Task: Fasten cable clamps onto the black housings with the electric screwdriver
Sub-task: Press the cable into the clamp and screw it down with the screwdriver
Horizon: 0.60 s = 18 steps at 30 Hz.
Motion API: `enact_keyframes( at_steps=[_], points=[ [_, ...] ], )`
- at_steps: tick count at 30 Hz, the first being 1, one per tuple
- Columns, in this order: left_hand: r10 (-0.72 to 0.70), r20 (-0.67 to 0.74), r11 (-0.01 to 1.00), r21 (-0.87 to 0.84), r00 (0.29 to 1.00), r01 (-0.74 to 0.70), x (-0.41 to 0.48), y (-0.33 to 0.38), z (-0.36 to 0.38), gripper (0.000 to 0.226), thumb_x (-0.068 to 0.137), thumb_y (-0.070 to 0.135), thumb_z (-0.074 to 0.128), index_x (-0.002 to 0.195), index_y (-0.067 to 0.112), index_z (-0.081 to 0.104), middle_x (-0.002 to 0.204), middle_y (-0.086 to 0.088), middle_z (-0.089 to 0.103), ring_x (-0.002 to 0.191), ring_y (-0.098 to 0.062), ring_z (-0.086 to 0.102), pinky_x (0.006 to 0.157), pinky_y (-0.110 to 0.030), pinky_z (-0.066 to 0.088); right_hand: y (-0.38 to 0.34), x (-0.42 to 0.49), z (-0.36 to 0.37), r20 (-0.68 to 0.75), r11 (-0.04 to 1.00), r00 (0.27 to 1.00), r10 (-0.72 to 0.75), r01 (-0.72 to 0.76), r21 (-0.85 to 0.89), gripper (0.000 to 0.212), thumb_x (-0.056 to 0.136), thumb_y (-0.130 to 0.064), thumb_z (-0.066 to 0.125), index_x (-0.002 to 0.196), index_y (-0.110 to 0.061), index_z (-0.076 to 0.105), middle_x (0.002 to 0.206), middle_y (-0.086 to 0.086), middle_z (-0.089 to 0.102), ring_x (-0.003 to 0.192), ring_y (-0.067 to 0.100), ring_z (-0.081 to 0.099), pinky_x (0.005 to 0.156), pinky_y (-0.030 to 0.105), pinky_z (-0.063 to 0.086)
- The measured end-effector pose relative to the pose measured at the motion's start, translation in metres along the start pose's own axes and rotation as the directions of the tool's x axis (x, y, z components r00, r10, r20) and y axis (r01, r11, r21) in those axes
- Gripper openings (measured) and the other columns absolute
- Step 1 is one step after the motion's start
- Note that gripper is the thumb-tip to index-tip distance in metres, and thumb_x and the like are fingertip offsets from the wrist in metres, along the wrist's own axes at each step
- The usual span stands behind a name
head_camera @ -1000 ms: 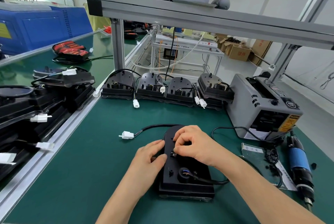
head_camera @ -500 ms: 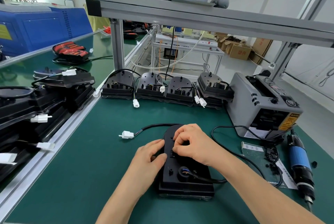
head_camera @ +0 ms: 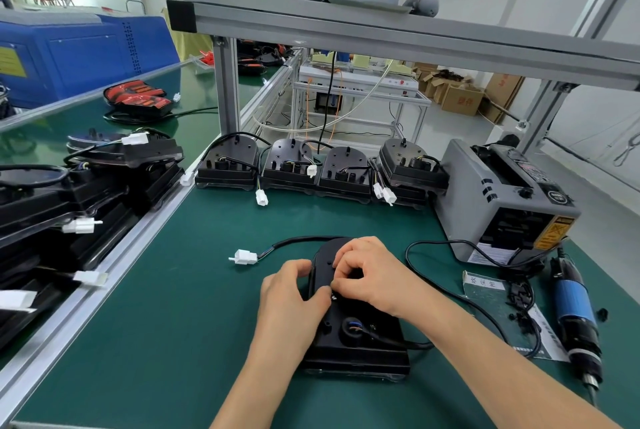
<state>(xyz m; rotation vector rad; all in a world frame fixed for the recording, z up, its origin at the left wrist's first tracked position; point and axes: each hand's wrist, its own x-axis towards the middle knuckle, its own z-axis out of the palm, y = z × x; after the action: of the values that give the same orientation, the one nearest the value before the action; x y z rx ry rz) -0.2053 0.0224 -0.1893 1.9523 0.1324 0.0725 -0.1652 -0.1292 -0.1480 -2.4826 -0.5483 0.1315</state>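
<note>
Right hand [head_camera: 372, 276] curled tight, fingertips pinching a small part [head_camera: 333, 296], too tiny to identify, against the matte, round-topped black housing [head_camera: 360, 342]. Left hand [head_camera: 289, 293] gripping the housing's left edge, thumb on top. Just right, loose black cable clamps [head_camera: 519, 293]; further right, flat on the green mat [head_camera: 156, 342], the blue-bodied electric screwdriver [head_camera: 575, 311].
</note>
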Motion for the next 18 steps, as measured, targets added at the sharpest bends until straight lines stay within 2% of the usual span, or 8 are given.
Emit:
enact_keyframes(
  at_steps=[3, 6, 8, 10, 12, 13, 15, 18],
  points=[
    [0.029, 0.019, 1.000, -0.010, 0.999, -0.029, 0.000, 0.001, -0.001, 0.036, 0.080, 0.028, 0.068, 0.090, 0.051, 0.042, 0.113, 0.014, 0.044, 0.094, 0.018, 0.043, 0.064, -0.001, 0.037, 0.000, -0.003, -0.002, -0.023, 1.000, 1.000, 0.002, -0.002, -0.016, 0.009, 0.082, -0.021, 0.069, 0.082, -0.027, 0.063, 0.095, -0.019, 0.054, 0.110, 0.006, 0.039, 0.092, 0.018, 0.030],
    [0.152, 0.038, 0.985, 0.075, 0.988, -0.155, -0.002, 0.000, -0.004, 0.034, 0.087, 0.021, 0.061, 0.097, 0.050, 0.045, 0.121, 0.014, 0.047, 0.107, 0.002, 0.047, 0.080, -0.013, 0.038, 0.002, -0.013, -0.005, -0.091, 1.000, 0.996, 0.016, -0.015, 0.011, 0.021, 0.087, -0.011, 0.060, 0.099, -0.027, 0.065, 0.097, -0.026, 0.051, 0.109, 0.000, 0.042, 0.089, 0.007, 0.028],
    [0.305, 0.020, 0.931, 0.204, 0.952, -0.302, -0.006, 0.000, -0.010, 0.045, 0.089, 0.003, 0.052, 0.110, 0.042, 0.058, 0.129, 0.018, 0.048, 0.122, -0.006, 0.043, 0.095, -0.018, 0.034, 0.004, -0.024, -0.005, -0.135, 0.998, 0.990, -0.033, 0.025, -0.059, 0.035, 0.085, 0.002, 0.052, 0.105, -0.022, 0.070, 0.104, -0.023, 0.056, 0.112, 0.002, 0.045, 0.094, 0.003, 0.024],
    [0.510, 0.021, 0.781, 0.407, 0.860, -0.474, -0.011, 0.002, -0.016, 0.056, 0.074, -0.015, 0.060, 0.106, 0.029, 0.072, 0.129, 0.011, 0.056, 0.125, -0.019, 0.047, 0.098, -0.030, 0.041, 0.008, -0.035, -0.003, -0.114, 0.984, 0.988, -0.101, 0.082, -0.161, 0.046, 0.082, 0.008, 0.047, 0.112, -0.019, 0.070, 0.117, -0.014, 0.059, 0.122, 0.006, 0.041, 0.102, 0.005, 0.018],
    [0.613, 0.122, 0.587, 0.591, 0.780, -0.553, -0.017, 0.004, -0.021, 0.060, 0.054, -0.015, 0.076, 0.095, 0.029, 0.077, 0.123, 0.002, 0.064, 0.118, -0.034, 0.056, 0.084, -0.045, 0.052, 0.011, -0.044, 0.000, -0.076, 0.967, 0.989, -0.130, 0.110, -0.231, 0.055, 0.084, 0.006, 0.043, 0.124, -0.024, 0.064, 0.133, -0.015, 0.052, 0.131, 0.005, 0.030, 0.105, 0.005, 0.010],
    [0.626, 0.165, 0.499, 0.666, 0.762, -0.554, -0.019, 0.005, -0.023, 0.062, 0.046, -0.010, 0.081, 0.092, 0.031, 0.077, 0.121, 0.000, 0.066, 0.116, -0.037, 0.058, 0.080, -0.047, 0.054, 0.012, -0.047, 0.002, -0.062, 0.963, 0.989, -0.131, 0.112, -0.247, 0.057, 0.085, 0.005, 0.041, 0.129, -0.026, 0.059, 0.138, -0.017, 0.048, 0.133, 0.004, 0.025, 0.105, 0.003, 0.006],
    [0.586, 0.230, 0.424, 0.730, 0.777, -0.536, -0.021, 0.009, -0.026, 0.065, 0.038, 0.000, 0.088, 0.091, 0.036, 0.077, 0.120, 0.001, 0.067, 0.115, -0.037, 0.059, 0.079, -0.047, 0.053, 0.011, -0.050, 0.002, -0.051, 0.961, 0.992, -0.116, 0.099, -0.257, 0.059, 0.087, 0.003, 0.039, 0.134, -0.030, 0.054, 0.142, -0.021, 0.042, 0.135, 0.002, 0.019, 0.102, 0.000, 0.001],
    [0.546, 0.291, 0.358, 0.767, 0.786, -0.532, -0.023, 0.012, -0.028, 0.066, 0.036, 0.008, 0.090, 0.092, 0.041, 0.075, 0.120, 0.002, 0.067, 0.115, -0.035, 0.059, 0.083, -0.045, 0.052, 0.009, -0.050, 0.002, -0.049, 0.961, 0.994, -0.099, 0.083, -0.264, 0.058, 0.088, 0.001, 0.039, 0.135, -0.032, 0.053, 0.143, -0.022, 0.041, 0.136, 0.002, 0.019, 0.106, 0.005, 0.005]
  ],
)
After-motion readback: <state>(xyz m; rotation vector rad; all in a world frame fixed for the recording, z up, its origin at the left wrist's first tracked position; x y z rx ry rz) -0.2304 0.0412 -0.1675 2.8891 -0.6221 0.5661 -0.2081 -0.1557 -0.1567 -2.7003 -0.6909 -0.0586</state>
